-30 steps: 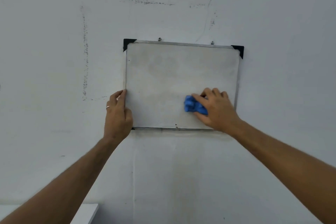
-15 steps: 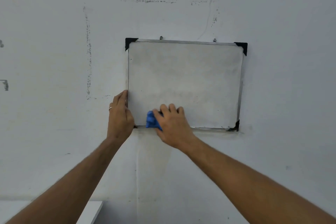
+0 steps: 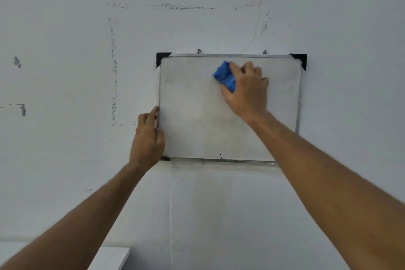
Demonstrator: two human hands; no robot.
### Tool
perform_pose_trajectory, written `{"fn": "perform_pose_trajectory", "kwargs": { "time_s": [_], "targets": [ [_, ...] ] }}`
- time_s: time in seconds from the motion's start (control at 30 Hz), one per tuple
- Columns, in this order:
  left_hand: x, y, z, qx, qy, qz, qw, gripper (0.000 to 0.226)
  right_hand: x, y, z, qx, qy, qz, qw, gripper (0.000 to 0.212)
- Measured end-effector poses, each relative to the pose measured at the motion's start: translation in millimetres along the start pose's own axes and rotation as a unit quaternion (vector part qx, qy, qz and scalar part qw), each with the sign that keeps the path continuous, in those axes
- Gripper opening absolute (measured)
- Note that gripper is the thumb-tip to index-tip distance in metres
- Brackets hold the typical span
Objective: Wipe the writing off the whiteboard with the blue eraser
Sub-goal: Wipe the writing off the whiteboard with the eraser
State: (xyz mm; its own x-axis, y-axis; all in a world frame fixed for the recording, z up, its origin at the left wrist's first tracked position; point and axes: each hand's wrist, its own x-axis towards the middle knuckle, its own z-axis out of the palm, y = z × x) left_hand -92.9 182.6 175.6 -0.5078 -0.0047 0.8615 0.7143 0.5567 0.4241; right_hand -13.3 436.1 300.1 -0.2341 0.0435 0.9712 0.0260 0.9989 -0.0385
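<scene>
A small whiteboard (image 3: pixel 197 112) with a metal frame and black corner caps hangs on the wall. Its surface looks grey and smudged, with only a few dark specks and no legible writing. My right hand (image 3: pixel 247 92) presses the blue eraser (image 3: pixel 225 76) flat against the board's upper middle; only the eraser's left part shows beyond my fingers. My left hand (image 3: pixel 148 138) grips the board's left frame edge near the bottom corner, with a ring on one finger. My right forearm hides the lower right corner.
The white wall (image 3: pixel 65 72) around the board carries dark dotted marks in a rectangular outline and a thin crack at the upper right. A white shelf or table top (image 3: pixel 109 256) shows at the bottom left.
My right hand has swept the eraser from the board's lower left corner up to the upper middle. My left hand stays on the left frame edge.
</scene>
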Motion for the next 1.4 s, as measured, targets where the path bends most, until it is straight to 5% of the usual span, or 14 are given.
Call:
{"fn": "perform_pose_trajectory", "kwargs": {
  "time_s": [0.13, 0.3, 0.53, 0.7, 0.77, 0.93, 1.07, 1.4],
  "targets": [
    [3, 0, 5, -0.015, 0.023, -0.007, 1.000, 0.059, -18, 61, -16, 0.025, 0.037, 0.105, 0.993, 0.061],
    [2, -2, 8, -0.001, 0.031, -0.005, 1.000, 0.061, -11, 34, -6, 0.064, 0.045, 0.176, 0.981, 0.059],
    [-1, -1, 4, 0.003, 0.025, -0.001, 1.000, 0.061, -52, -61, 30, 0.037, -0.051, -0.076, 0.995, 0.056],
    [-1, -2, 3, 0.023, 0.006, -0.002, 1.000, 0.061, -107, -26, 29, 0.002, -0.121, -0.268, 0.956, 0.058],
    [-1, -2, 3, 0.027, -0.002, -0.004, 1.000, 0.062, -107, 5, 19, -0.010, -0.122, -0.254, 0.959, 0.059],
    [-3, 0, 4, 0.029, 0.006, -0.018, 0.999, 0.064, -68, 90, -24, -0.009, -0.067, -0.024, 0.997, 0.056],
    [-6, 3, 5, 0.034, 0.011, -0.022, 0.999, 0.065, -79, 116, -41, -0.019, -0.080, 0.057, 0.995, 0.056],
    [-1, -3, -15, -0.039, 0.003, -0.018, 0.999, 0.068, -144, 22, 10, -0.021, -0.148, -0.094, 0.984, 0.055]
  ]
}}
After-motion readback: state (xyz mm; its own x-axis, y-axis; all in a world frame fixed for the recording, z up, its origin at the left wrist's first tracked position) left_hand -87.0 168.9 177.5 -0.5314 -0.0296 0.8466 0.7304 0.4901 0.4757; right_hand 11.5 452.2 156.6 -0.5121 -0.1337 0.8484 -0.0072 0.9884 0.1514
